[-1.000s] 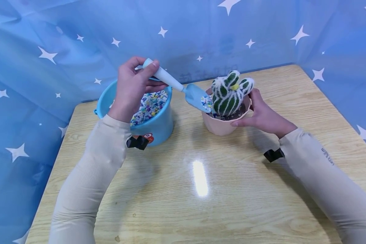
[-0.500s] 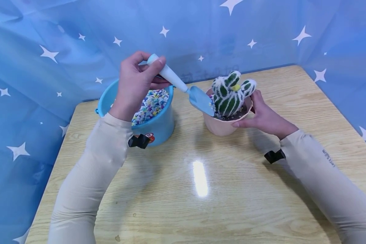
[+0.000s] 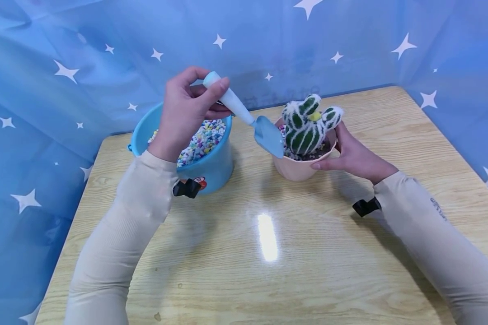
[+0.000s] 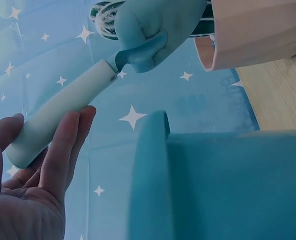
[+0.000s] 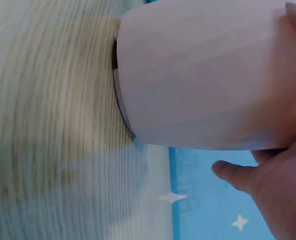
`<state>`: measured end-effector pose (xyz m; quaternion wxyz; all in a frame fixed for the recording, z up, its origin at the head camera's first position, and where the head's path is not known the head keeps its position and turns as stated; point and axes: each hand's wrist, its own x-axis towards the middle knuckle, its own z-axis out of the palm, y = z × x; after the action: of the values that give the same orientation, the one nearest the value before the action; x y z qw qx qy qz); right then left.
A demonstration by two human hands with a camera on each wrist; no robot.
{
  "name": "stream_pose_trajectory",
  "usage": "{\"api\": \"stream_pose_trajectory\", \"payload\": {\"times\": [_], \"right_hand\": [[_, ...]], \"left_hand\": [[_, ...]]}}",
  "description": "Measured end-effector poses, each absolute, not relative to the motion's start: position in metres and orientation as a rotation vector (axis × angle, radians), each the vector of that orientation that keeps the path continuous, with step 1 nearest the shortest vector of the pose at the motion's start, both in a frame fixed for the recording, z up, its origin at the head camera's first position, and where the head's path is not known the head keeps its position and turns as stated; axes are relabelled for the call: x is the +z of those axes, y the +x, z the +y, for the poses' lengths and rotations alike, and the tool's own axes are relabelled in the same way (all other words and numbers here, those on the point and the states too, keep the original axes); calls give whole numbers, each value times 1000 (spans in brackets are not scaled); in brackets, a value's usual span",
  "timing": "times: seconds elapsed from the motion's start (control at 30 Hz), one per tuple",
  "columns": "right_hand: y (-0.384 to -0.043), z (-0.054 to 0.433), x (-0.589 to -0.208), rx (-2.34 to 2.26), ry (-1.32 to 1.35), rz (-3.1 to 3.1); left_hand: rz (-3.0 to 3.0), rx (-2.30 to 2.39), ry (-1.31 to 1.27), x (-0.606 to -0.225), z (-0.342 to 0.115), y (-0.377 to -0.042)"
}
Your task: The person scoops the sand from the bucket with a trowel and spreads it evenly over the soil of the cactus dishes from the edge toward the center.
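My left hand (image 3: 183, 108) grips the pale handle of a light blue garden trowel (image 3: 269, 136), which slants down to the right. The trowel's blade tip overlaps the left rim of a pink flowerpot (image 3: 293, 170); hardly any pebbles show on it. In the pot stands a fuzzy green-and-white cactus (image 3: 302, 128), with dark soil at its right and small coloured pebbles at its left. My right hand (image 3: 351, 155) holds the pot's right rim, thumb outside at the front. Seen from the right wrist, the pot's wall (image 5: 207, 75) rises from the table.
A blue bucket (image 3: 211, 174) of multicoloured pebbles (image 3: 203, 140) stands at the left, partly behind my left hand. Both stand on a wooden table (image 3: 227, 271). A blue curtain (image 3: 244, 40) with white stars hangs close behind the table's back edge.
My left hand has moved slightly right and up, tipping the trowel more steeply. The pebbles on its blade have slid off into the pot's left side. My right hand keeps holding the pot.
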<state>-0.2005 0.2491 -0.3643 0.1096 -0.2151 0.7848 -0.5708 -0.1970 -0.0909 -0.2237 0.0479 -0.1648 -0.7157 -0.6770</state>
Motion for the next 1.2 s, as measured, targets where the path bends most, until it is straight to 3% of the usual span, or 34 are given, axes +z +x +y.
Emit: {"api": "stream_pose_trajectory", "payload": {"times": [0.5,0.87,1.2], "right_hand": [[-205,246,-363,-1672,-641,2322],[-203,248,-364,-1643,-609,2344],[-202,248,-365,-1639,-585,2374]], "left_hand": [[-2083,-2101,-485,-222,-100,-199],[-1576,-2179,-277,-224,-165,-193],[-1563,-1863,-103,-222,-224,-183]]}}
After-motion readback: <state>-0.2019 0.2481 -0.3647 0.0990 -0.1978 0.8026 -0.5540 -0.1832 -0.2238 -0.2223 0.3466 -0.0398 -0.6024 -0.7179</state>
